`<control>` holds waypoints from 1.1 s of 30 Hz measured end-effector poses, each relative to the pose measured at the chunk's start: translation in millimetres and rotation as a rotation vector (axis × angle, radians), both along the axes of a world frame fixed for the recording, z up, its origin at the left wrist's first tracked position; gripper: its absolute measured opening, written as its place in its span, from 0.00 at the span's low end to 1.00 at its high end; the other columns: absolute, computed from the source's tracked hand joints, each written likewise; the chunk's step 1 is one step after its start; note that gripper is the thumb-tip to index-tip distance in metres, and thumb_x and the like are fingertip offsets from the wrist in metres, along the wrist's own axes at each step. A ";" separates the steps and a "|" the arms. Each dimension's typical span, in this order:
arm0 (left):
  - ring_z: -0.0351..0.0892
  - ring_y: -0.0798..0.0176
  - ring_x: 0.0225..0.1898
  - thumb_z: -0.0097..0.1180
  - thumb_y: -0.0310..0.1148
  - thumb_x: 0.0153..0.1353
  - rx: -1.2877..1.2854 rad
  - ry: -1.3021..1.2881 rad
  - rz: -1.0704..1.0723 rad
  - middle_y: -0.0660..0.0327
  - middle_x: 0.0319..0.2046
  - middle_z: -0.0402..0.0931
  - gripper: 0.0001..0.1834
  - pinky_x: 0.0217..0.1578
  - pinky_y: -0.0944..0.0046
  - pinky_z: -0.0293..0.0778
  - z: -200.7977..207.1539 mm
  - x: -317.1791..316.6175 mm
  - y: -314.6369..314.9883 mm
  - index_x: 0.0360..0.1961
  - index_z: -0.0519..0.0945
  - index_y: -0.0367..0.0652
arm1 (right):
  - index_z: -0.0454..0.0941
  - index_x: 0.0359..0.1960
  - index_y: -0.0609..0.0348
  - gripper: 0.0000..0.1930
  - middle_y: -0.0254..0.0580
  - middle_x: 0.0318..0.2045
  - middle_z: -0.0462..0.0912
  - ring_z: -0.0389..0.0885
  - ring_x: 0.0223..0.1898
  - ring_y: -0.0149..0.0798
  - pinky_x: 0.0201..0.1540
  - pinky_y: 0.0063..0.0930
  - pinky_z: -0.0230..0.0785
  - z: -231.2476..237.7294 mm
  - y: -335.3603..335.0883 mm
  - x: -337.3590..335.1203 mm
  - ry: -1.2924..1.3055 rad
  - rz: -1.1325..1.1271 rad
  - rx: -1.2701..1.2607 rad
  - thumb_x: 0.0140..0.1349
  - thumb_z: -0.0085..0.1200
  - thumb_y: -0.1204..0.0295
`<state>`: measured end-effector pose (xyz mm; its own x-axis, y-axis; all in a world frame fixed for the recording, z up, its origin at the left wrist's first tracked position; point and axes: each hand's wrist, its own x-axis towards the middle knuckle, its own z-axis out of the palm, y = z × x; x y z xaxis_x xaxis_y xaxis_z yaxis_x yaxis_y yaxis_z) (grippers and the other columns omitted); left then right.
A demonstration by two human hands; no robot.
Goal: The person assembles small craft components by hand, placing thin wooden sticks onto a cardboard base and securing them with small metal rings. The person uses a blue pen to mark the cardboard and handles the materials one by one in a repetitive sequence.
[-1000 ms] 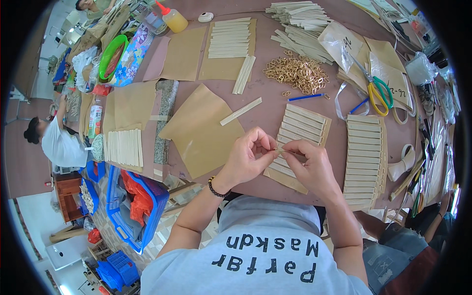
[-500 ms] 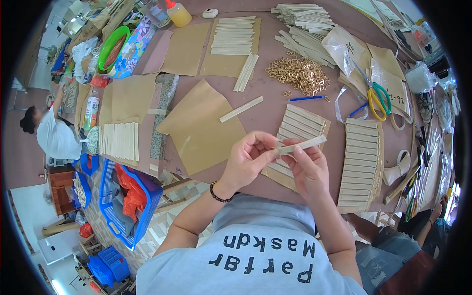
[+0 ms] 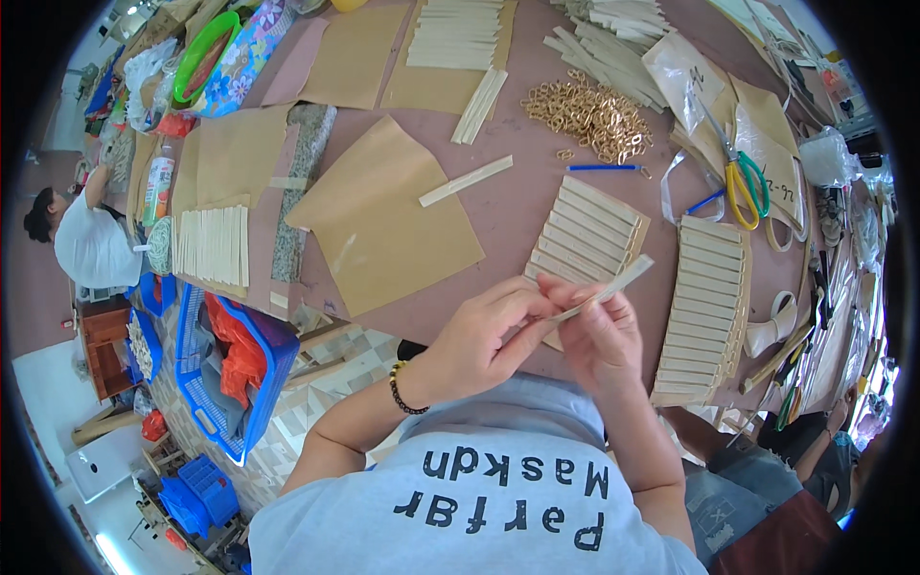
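Close to my body at the table's near edge, both hands grip one narrow cream strip (image 3: 628,276). My left hand (image 3: 489,331) pinches its lower left end, which the fingers mostly hide. My right hand (image 3: 606,335) closes on the middle, and the free end sticks out up and to the right. Just beyond the hands lies a card lined with cream strips (image 3: 592,225), gold links along its right edge. A fuller strip card (image 3: 704,307) is to the right. A single loose strip (image 3: 467,181) rests partly on a tan sheet (image 3: 393,220).
Beyond the cards are a heap of gold links (image 3: 594,115), a blue pen (image 3: 602,168) and piled strips (image 3: 613,62). Scissors (image 3: 743,187) lie at the right among paper and plastic. A stone slab (image 3: 305,182) sits left; below it stands a blue basket (image 3: 259,383). Another person (image 3: 96,230) is far left.
My hands have drawn closer together on the strip, and the strip now tilts up more steeply. The left fingers have curled over its end. The whole view has shifted slightly.
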<state>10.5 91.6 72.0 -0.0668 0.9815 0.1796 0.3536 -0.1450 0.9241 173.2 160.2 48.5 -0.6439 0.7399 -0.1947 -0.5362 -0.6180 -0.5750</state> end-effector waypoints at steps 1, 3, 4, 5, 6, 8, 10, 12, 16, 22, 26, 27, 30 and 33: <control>0.80 0.57 0.38 0.62 0.22 0.57 -0.009 0.095 -0.009 0.55 0.39 0.79 0.11 0.37 0.65 0.74 12.8 -2.0 -0.7 0.42 0.81 0.38 | 0.80 0.42 0.61 0.07 0.46 0.38 0.84 0.80 0.53 0.47 0.60 0.44 0.67 0.1 5.5 5.3 0.010 0.008 0.021 0.66 0.57 0.73; 0.80 0.54 0.37 0.63 0.21 0.53 0.190 0.298 0.052 0.55 0.40 0.80 0.14 0.34 0.62 0.76 52.2 -3.9 1.3 0.42 0.81 0.39 | 0.79 0.43 0.63 0.08 0.44 0.32 0.85 0.84 0.44 0.45 0.53 0.40 0.73 6.8 15.5 19.7 -0.068 -0.025 0.097 0.67 0.56 0.72; 0.81 0.55 0.36 0.63 0.22 0.52 0.295 0.340 0.042 0.56 0.39 0.81 0.13 0.33 0.61 0.75 64.5 -4.8 -2.4 0.41 0.82 0.40 | 0.79 0.43 0.64 0.08 0.43 0.31 0.84 0.84 0.41 0.43 0.50 0.38 0.75 8.2 20.1 28.0 -0.183 0.039 0.146 0.67 0.56 0.73; 0.82 0.56 0.35 0.63 0.23 0.51 0.399 0.386 0.039 0.57 0.39 0.82 0.13 0.31 0.61 0.75 72.2 -5.4 -7.8 0.40 0.82 0.41 | 0.79 0.44 0.65 0.08 0.43 0.31 0.84 0.84 0.38 0.40 0.47 0.35 0.76 3.7 25.7 34.8 -0.292 0.112 0.196 0.67 0.56 0.73; 0.82 0.56 0.34 0.63 0.25 0.50 0.436 0.379 0.072 0.57 0.37 0.82 0.11 0.29 0.61 0.75 89.9 0.4 -10.5 0.38 0.82 0.42 | 0.78 0.44 0.66 0.09 0.43 0.31 0.84 0.84 0.36 0.38 0.43 0.33 0.78 4.8 27.7 37.1 -0.403 0.190 0.245 0.68 0.55 0.73; 0.83 0.56 0.34 0.64 0.29 0.50 0.499 0.386 0.178 0.59 0.34 0.83 0.09 0.28 0.59 0.75 107.8 20.9 -16.7 0.35 0.82 0.45 | 0.78 0.46 0.69 0.10 0.39 0.29 0.82 0.82 0.31 0.29 0.36 0.23 0.77 7.2 22.7 32.8 -0.633 0.325 0.295 0.68 0.54 0.74; 0.83 0.55 0.35 0.63 0.31 0.51 0.598 0.381 0.256 0.63 0.33 0.83 0.06 0.27 0.56 0.77 112.5 30.1 -16.7 0.32 0.82 0.48 | 0.77 0.46 0.70 0.11 0.37 0.28 0.81 0.81 0.31 0.27 0.35 0.21 0.76 8.9 19.7 33.9 -0.799 0.481 0.302 0.68 0.54 0.75; 0.83 0.58 0.31 0.63 0.32 0.51 0.770 0.376 0.241 0.64 0.32 0.83 0.04 0.27 0.59 0.77 109.6 22.2 -10.3 0.27 0.80 0.47 | 0.77 0.43 0.70 0.09 0.35 0.27 0.80 0.79 0.28 0.25 0.32 0.19 0.74 9.4 15.7 30.0 -0.841 0.489 0.351 0.67 0.54 0.75; 0.82 0.62 0.28 0.61 0.30 0.51 0.748 0.256 0.272 0.63 0.30 0.82 0.04 0.23 0.65 0.73 108.1 25.5 -28.0 0.23 0.78 0.45 | 0.77 0.39 0.69 0.07 0.36 0.26 0.80 0.79 0.24 0.25 0.28 0.20 0.73 3.7 12.3 27.1 -0.916 0.527 0.351 0.67 0.54 0.75; 0.83 0.59 0.32 0.63 0.31 0.50 0.802 0.310 0.058 0.59 0.33 0.82 0.06 0.26 0.64 0.74 93.6 -5.6 -58.0 0.28 0.81 0.43 | 0.77 0.35 0.70 0.08 0.38 0.24 0.80 0.79 0.22 0.27 0.25 0.22 0.72 7.4 11.3 19.4 -0.975 0.530 0.377 0.66 0.54 0.75; 0.80 0.57 0.33 0.60 0.29 0.46 0.715 0.350 -0.194 0.55 0.34 0.81 0.09 0.28 0.61 0.75 48.3 -9.7 -38.4 0.30 0.82 0.37 | 0.77 0.35 0.70 0.09 0.40 0.23 0.80 0.80 0.20 0.29 0.24 0.23 0.72 6.1 10.6 18.7 -1.012 0.523 0.388 0.65 0.54 0.73; 0.80 0.57 0.33 0.63 0.29 0.47 0.572 0.435 -0.257 0.55 0.38 0.82 0.11 0.31 0.61 0.75 33.3 -12.6 -38.7 0.33 0.82 0.38 | 0.77 0.35 0.69 0.08 0.38 0.22 0.80 0.79 0.19 0.27 0.23 0.21 0.71 5.7 10.5 18.3 -1.019 0.525 0.394 0.66 0.54 0.73; 0.79 0.55 0.40 0.62 0.27 0.44 0.364 0.597 -0.203 0.54 0.42 0.81 0.16 0.37 0.60 0.75 -10.8 -12.8 -46.2 0.38 0.82 0.34 | 0.78 0.35 0.68 0.09 0.36 0.21 0.79 0.77 0.18 0.25 0.22 0.20 0.70 5.8 11.0 15.2 -1.043 0.537 0.404 0.66 0.55 0.72; 0.76 0.55 0.49 0.63 0.26 0.45 0.224 0.705 -0.157 0.53 0.48 0.79 0.19 0.44 0.59 0.73 -34.3 -10.0 -56.1 0.42 0.81 0.32 | 0.78 0.34 0.70 0.09 0.42 0.22 0.81 0.81 0.18 0.31 0.23 0.24 0.71 6.8 11.6 13.0 -1.065 0.537 0.398 0.64 0.55 0.72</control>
<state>0.6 35.6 37.8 0.2753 0.9050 0.3244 0.8097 -0.4002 0.4292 186.1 171.8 55.3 -0.5424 0.5601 -0.6262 0.5727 -0.2989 -0.7633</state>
